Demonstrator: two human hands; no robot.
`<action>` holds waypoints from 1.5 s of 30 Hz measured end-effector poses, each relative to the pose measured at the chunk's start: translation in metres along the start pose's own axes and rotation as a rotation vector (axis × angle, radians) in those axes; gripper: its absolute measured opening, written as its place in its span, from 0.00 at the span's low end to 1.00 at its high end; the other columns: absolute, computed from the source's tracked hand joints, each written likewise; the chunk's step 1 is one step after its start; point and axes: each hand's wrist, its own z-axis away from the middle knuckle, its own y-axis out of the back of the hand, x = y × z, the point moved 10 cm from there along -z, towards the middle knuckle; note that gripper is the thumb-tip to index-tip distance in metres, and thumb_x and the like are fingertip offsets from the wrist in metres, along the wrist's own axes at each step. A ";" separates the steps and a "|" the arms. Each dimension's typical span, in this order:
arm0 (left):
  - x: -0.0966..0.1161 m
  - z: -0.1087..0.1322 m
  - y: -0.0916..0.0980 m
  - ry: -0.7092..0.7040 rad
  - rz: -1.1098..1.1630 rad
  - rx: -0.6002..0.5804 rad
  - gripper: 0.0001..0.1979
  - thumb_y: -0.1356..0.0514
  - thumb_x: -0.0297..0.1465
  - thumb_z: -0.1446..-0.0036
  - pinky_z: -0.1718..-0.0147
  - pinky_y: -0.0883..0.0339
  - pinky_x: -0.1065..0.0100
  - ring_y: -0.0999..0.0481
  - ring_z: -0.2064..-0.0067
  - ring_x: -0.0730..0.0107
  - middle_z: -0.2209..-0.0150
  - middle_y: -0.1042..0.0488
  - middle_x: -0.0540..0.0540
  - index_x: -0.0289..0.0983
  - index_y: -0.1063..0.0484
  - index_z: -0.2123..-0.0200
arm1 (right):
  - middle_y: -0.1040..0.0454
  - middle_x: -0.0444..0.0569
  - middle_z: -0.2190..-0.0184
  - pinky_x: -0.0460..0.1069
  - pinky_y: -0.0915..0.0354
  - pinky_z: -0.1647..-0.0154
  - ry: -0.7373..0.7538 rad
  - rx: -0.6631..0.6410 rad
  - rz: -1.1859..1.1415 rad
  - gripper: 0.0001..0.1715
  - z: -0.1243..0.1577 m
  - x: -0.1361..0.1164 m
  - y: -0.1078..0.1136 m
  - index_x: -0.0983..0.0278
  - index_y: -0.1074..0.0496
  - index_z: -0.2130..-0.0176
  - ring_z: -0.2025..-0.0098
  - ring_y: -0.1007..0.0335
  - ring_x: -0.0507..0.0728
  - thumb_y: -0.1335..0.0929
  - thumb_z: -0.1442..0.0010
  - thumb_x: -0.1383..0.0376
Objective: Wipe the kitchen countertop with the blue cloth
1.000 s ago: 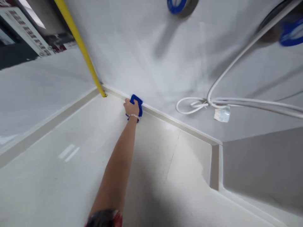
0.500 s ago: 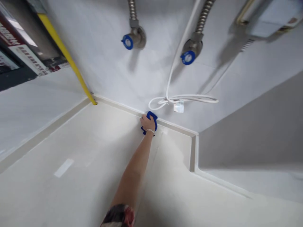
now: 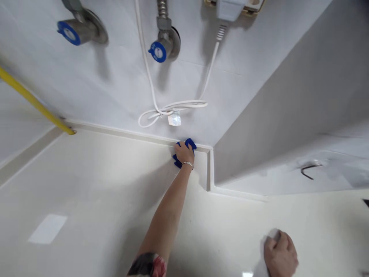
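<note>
My left hand [image 3: 185,152] is closed over a crumpled blue cloth [image 3: 190,143], pressing it against the raised strip [image 3: 135,136] where the white countertop [image 3: 100,165] meets the back wall. A bracelet circles that wrist, and the corner by the wall's projecting part lies just to its right. At the lower right, my right hand [image 3: 281,254] rests on the countertop with its fingers curled in, and nothing shows in it. Its palm side is hidden.
Above the cloth hangs a bundled white cord [image 3: 184,104] with a tag [image 3: 174,118]. Two blue-handled valves [image 3: 158,51] [image 3: 69,33] jut from the wall, near a plugged socket [image 3: 230,8]. A yellow pipe [image 3: 34,103] meets the counter at left. A hook [image 3: 309,170] sticks out at right.
My left hand has slid the blue cloth rightward along the strip, closer to the corner. The view has swung right, and my right hand has come into sight.
</note>
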 end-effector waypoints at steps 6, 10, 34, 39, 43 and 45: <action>0.054 0.054 -0.046 -0.224 -0.008 -0.170 0.11 0.39 0.35 0.32 0.48 0.30 0.59 0.27 0.45 0.51 0.49 0.29 0.36 0.40 0.24 0.49 | 0.29 0.70 0.36 0.71 0.33 0.35 -0.009 0.011 0.032 0.40 0.001 -0.007 0.003 0.72 0.30 0.35 0.35 0.32 0.78 0.44 0.35 0.53; 0.065 0.067 -0.061 -0.306 -0.020 -0.247 0.14 0.40 0.35 0.31 0.49 0.30 0.61 0.28 0.45 0.53 0.47 0.31 0.37 0.44 0.23 0.44 | 0.31 0.71 0.35 0.72 0.35 0.35 -0.015 -0.024 0.037 0.38 0.001 -0.010 0.003 0.71 0.32 0.34 0.33 0.34 0.77 0.43 0.34 0.55; 0.021 0.174 0.003 -0.720 -0.173 -0.464 0.22 0.44 0.28 0.32 0.50 0.33 0.59 0.30 0.48 0.54 0.52 0.29 0.40 0.52 0.20 0.42 | 0.32 0.68 0.36 0.68 0.39 0.33 -0.054 0.001 -0.015 0.35 -0.001 -0.019 0.007 0.70 0.32 0.35 0.33 0.37 0.73 0.42 0.35 0.58; 0.008 0.193 0.014 -0.733 -0.160 -0.455 0.21 0.44 0.28 0.32 0.51 0.32 0.59 0.29 0.49 0.54 0.52 0.29 0.40 0.52 0.19 0.43 | 0.31 0.67 0.37 0.68 0.39 0.33 -0.068 0.028 -0.047 0.33 -0.002 -0.020 0.010 0.69 0.31 0.37 0.34 0.36 0.72 0.42 0.36 0.60; -0.002 0.203 0.016 -0.742 -0.135 -0.449 0.20 0.43 0.28 0.33 0.49 0.31 0.59 0.28 0.48 0.54 0.53 0.29 0.40 0.50 0.18 0.45 | 0.30 0.67 0.38 0.67 0.39 0.33 -0.063 0.039 -0.060 0.32 -0.003 -0.021 0.010 0.69 0.30 0.38 0.34 0.36 0.71 0.41 0.36 0.61; -0.007 0.204 0.016 -0.738 -0.123 -0.440 0.20 0.42 0.29 0.33 0.47 0.31 0.58 0.28 0.48 0.54 0.52 0.29 0.40 0.50 0.18 0.43 | 0.30 0.67 0.37 0.67 0.39 0.33 -0.064 0.040 -0.058 0.32 -0.003 -0.021 0.010 0.70 0.30 0.38 0.34 0.36 0.71 0.42 0.36 0.61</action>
